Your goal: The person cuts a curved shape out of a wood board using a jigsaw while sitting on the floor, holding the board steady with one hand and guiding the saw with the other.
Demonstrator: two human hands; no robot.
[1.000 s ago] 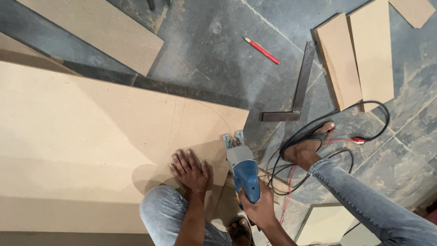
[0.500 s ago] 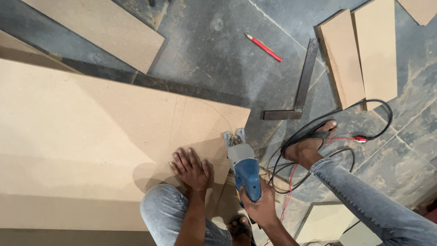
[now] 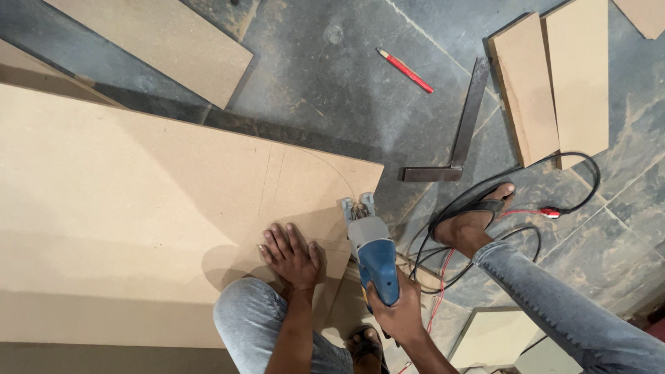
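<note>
The left hand [image 3: 292,255] lies flat and open on the big brown board [image 3: 138,215] on the floor. The right hand [image 3: 396,313] grips the blue saw [image 3: 371,255] at the board's edge. Most of the drawn curve [image 3: 325,166] looks uncut.

The floor [image 3: 325,83] is dark grey stone slabs, dusty and scuffed, with pale joints running between them. Spare tan board offcuts [image 3: 554,83] lie flat at the upper right, another [image 3: 159,38] at the upper left. Light is even and soft.
</note>
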